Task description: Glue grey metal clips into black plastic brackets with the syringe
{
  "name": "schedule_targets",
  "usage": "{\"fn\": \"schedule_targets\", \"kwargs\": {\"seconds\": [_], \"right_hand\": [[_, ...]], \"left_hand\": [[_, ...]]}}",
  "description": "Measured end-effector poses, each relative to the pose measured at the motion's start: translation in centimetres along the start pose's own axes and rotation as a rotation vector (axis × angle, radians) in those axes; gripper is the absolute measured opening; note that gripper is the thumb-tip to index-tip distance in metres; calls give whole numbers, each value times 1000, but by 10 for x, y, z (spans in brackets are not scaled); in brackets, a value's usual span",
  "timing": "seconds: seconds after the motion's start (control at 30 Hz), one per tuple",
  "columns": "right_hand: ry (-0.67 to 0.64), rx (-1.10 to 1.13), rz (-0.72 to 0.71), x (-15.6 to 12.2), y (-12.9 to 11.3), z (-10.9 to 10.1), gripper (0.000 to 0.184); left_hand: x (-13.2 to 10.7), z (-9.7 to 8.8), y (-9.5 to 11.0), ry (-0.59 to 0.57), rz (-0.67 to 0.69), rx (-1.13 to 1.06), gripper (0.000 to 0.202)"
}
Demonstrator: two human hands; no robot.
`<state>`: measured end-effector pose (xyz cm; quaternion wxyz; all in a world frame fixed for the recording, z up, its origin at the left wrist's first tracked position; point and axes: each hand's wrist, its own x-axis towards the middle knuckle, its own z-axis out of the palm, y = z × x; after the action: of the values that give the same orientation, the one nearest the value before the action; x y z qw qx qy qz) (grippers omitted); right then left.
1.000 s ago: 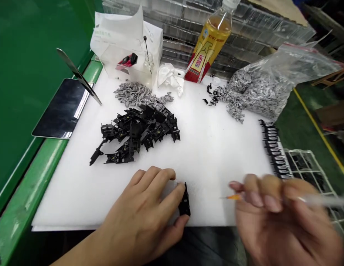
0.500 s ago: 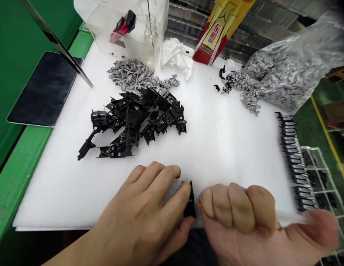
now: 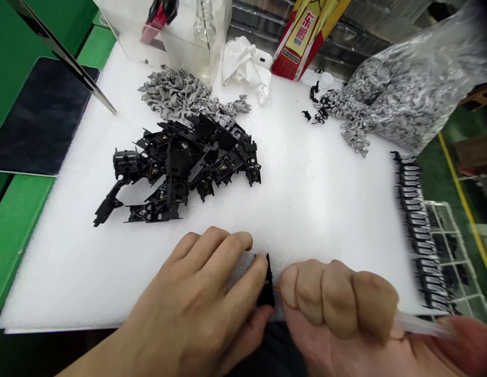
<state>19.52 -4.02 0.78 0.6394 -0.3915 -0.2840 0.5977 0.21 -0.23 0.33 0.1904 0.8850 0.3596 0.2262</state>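
Near the front edge of the white surface (image 3: 329,209), left hand (image 3: 200,298) has small black part (image 3: 265,293) pinched between thumb and index finger. Change: right hand (image 3: 337,303) was well apart a second ago, now close in, orange tip (image 3: 278,287) right by the part's right side. Contact: can't tell. My read: both hands now working the same part. Right grip: fingers curled round clear tube (image 3: 421,323), thumb toward its rear. Part: matte black, narrow, thin edges, mostly hidden by fingers.
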Motion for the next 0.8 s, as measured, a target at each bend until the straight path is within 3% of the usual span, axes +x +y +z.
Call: {"fn": "schedule_targets", "kwargs": {"seconds": [0.8], "right_hand": [[-56,-44,-76,-2,0,-2,66]], "left_hand": [[0,0,0,-7,-6,-4,26]]}}
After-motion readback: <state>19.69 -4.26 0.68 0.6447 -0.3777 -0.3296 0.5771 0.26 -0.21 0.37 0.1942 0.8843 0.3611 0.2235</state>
